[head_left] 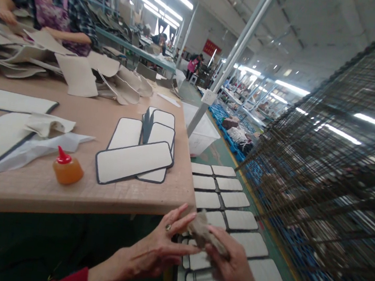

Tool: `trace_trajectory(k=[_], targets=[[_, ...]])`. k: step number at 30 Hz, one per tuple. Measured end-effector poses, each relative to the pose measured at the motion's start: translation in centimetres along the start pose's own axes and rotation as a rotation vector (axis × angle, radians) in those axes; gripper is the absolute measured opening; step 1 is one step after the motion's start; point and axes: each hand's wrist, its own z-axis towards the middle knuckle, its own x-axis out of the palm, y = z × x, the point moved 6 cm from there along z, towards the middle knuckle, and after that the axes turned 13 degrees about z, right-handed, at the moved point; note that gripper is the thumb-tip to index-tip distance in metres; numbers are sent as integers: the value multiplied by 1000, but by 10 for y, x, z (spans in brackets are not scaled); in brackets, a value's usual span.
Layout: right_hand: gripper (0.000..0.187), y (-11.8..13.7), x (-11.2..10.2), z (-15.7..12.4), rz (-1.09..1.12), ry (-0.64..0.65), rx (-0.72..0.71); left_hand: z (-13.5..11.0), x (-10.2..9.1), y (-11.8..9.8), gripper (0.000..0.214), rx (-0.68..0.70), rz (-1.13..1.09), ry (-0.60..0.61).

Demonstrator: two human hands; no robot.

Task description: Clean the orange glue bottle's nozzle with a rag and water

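My right hand (236, 265) is closed around a crumpled grey-beige cloth (200, 228), held just past the table's near right corner. Beside it, my left hand (162, 241), with a ring on one finger, has its fingers stretched and apart. Its fingertips reach the cloth's edge; whether they touch it I cannot tell. On the table, several cream panels with dark edging overlap, a long one (134, 161) on top. To their left stands a squat bottle (68, 171) of orange liquid with a red nozzle.
Rows of dark-edged cream panels (241, 220) lie low, right of the table (153, 200). A wire mesh (349, 145) rises at right. White bin (203, 135) and metal post (222, 72) stand behind the table. Across it, a person handles beige pieces (78, 76).
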Motion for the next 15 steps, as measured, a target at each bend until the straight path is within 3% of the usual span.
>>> trace_trajectory(k=[3, 7, 9, 15], targets=[[22, 12, 28, 2, -7, 202, -75, 6, -7, -5, 35, 26, 66, 5], [27, 21, 34, 1, -240, 100, -213, 7, -12, -6, 32, -9, 100, -8], [28, 19, 31, 2, -171, 63, -207, 5, -13, -6, 40, -8, 124, -22], [33, -35, 10, 2, 395, -164, 454, 1, -15, -2, 59, 14, 229, -58]])
